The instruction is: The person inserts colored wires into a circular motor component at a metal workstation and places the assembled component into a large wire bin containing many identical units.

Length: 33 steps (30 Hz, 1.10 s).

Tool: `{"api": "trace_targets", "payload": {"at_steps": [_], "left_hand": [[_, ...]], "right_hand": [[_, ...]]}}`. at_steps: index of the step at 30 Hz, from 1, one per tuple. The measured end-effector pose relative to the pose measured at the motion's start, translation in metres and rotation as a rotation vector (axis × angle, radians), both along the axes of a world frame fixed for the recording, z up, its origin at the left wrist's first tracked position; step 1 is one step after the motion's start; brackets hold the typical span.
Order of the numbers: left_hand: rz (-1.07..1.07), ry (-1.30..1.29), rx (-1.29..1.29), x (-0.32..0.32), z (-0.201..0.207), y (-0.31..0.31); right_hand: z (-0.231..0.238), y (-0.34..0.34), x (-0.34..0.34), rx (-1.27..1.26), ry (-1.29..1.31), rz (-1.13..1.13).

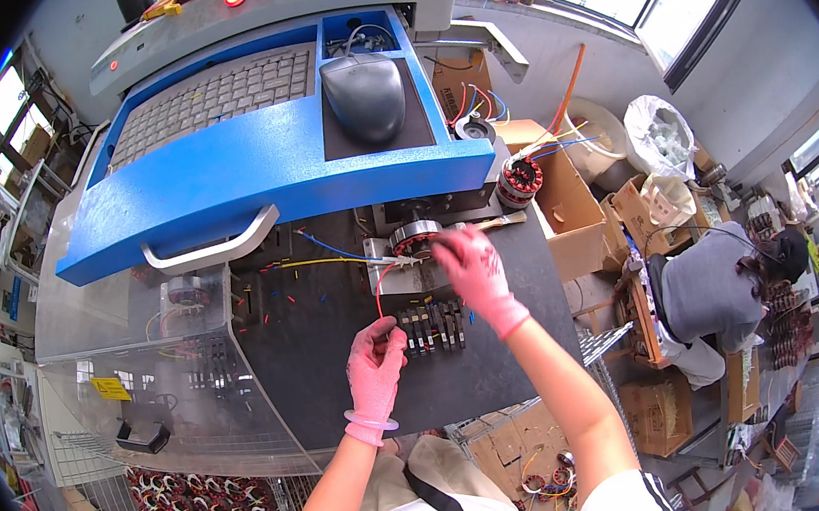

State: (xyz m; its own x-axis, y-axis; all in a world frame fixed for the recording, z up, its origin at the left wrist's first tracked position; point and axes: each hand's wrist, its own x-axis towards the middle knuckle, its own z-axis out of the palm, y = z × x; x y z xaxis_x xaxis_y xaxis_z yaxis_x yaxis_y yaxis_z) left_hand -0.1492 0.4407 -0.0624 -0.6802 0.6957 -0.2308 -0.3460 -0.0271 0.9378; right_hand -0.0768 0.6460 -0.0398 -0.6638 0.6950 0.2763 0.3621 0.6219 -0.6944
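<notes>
Head view looks down on a dark bench top [341, 362] under a blue keyboard tray [241, 168] carrying a grey mouse [365, 96]. Left hand [376, 364], in a pink glove, pinches the free end of a red lead wire [380, 294] between thumb and fingers just beside a row of black terminal clips [432, 325] near the bench's middle, seemingly so the lead stays taut and lined up with a clip. Right hand [470, 264], also gloved, rests with fingers curled on a wound motor stator [415, 238] seated at the bench's far edge, apparently steadying it. Yellow and blue leads [330, 259] trail left from it. Another stator [520, 181] sits on a cardboard box [569, 204] off the right edge.
</notes>
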Motion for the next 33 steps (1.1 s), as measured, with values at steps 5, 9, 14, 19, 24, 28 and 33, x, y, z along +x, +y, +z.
{"api": "trace_targets", "payload": {"at_steps": [5,9,14,19,24,28,33], "left_hand": [[-0.213,0.507,-0.14,0.012,0.011,0.004],[-0.387,0.734,-0.325,0.03,0.009,-0.012],[-0.492,1.391,-0.629,0.051,-0.037,-0.01],[-0.554,1.558,-0.718,0.057,-0.053,-0.006],[-0.548,1.557,-0.73,0.058,-0.063,-0.009],[-0.544,1.376,-0.66,0.054,-0.05,-0.002],[0.203,0.111,0.091,-0.026,-0.01,0.043]], "right_hand": [[-0.022,-0.039,0.001,-1.055,-0.155,0.288],[-0.01,-0.025,0.002,-0.851,-0.176,0.279],[-0.006,-0.019,0.015,-0.397,-0.272,0.275],[-0.015,-0.016,0.019,-0.213,-0.297,0.285],[-0.026,-0.02,0.017,-0.15,-0.261,0.29],[-0.035,-0.021,0.019,-0.11,-0.276,0.273],[-0.016,-0.031,0.026,-0.316,-0.166,0.167]]}}
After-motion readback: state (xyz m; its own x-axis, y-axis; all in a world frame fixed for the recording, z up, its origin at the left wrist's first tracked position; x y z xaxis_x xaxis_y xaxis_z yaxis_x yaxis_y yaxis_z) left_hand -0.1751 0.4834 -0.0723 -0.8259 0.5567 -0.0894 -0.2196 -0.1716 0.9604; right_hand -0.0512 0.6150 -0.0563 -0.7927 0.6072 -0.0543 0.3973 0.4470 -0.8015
